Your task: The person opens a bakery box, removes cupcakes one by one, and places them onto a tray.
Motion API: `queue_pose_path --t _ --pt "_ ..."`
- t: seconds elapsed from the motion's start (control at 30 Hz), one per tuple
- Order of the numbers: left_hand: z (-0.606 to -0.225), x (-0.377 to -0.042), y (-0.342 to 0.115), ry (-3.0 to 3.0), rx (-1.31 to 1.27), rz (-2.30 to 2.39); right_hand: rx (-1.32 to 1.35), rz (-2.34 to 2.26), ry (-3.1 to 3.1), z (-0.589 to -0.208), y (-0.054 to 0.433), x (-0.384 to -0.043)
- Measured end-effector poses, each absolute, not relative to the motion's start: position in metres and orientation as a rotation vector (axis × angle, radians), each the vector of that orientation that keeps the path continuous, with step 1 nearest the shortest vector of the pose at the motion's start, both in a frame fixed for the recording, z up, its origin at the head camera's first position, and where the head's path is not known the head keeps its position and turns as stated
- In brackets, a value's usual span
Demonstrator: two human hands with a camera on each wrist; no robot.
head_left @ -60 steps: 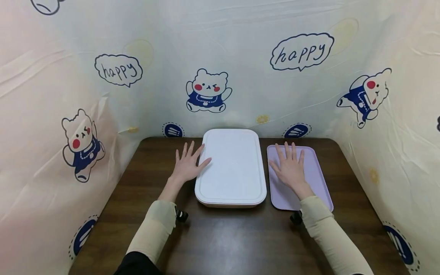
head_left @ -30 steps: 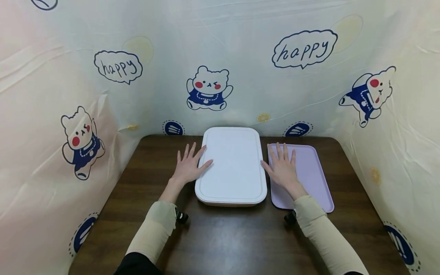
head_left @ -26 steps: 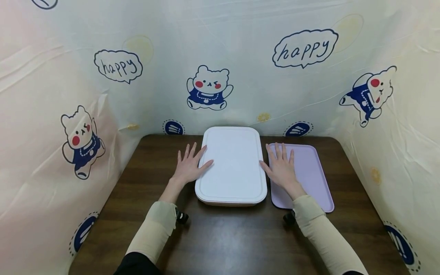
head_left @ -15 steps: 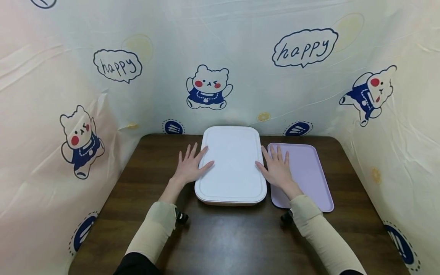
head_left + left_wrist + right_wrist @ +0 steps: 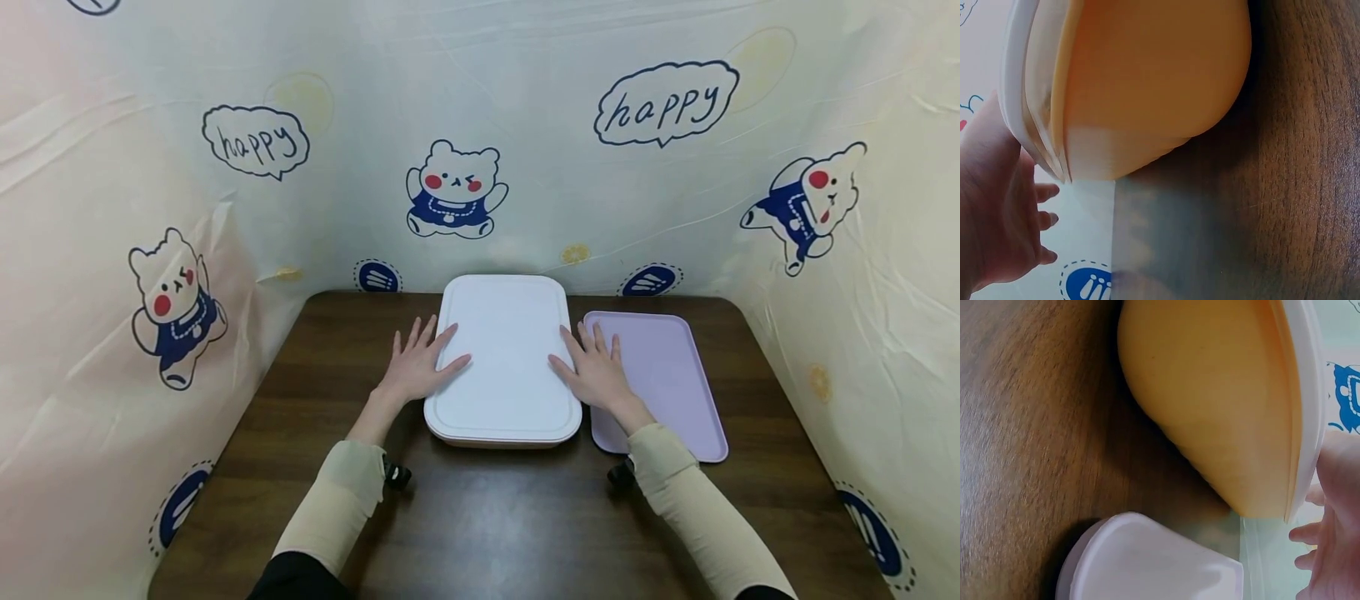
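Observation:
A storage box with a white lid (image 5: 502, 358) stands at the back middle of the table; its yellow-orange body (image 5: 1154, 69) shows under the lid rim in both wrist views. My left hand (image 5: 412, 371) is at the lid's left edge, fingers spread, thumb over the top. At the opposite edge, my right hand (image 5: 600, 375) has its thumb and index finger over the lid's rim. Its other fingers extend straight near the purple tray. In the right wrist view, the right hand (image 5: 1340, 506) sits beside the white rim. Whether the fingertips press the lid is unclear.
A flat purple tray (image 5: 667, 367) lies right of the box, partly below my right hand and wrist. The brown wooden table (image 5: 495, 525) ends at the back against a printed curtain (image 5: 540, 100), which also rises on both sides.
My right hand has moved left, from above the purple tray to the lid's right edge. My left hand has shifted slightly right over the lid's left edge. Box and tray have stayed put.

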State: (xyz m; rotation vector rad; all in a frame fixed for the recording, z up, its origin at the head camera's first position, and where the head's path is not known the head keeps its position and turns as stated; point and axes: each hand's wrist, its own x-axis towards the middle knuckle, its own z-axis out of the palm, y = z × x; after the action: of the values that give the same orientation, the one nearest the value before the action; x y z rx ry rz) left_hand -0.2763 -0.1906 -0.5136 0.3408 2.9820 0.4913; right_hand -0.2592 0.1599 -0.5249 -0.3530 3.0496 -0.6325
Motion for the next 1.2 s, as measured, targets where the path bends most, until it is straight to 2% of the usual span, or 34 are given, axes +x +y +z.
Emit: queue_pose_path --t 0.6,1.2 --pt "-0.516 -0.277 -0.190 2.957 0.386 0.488 -0.389 -0.675 2.979 -0.521 0.150 -0.262" --pt "-0.524 -0.275 -0.198 2.940 0.403 0.781 -0.452 -0.868 2.990 -0.522 0.147 -0.263"
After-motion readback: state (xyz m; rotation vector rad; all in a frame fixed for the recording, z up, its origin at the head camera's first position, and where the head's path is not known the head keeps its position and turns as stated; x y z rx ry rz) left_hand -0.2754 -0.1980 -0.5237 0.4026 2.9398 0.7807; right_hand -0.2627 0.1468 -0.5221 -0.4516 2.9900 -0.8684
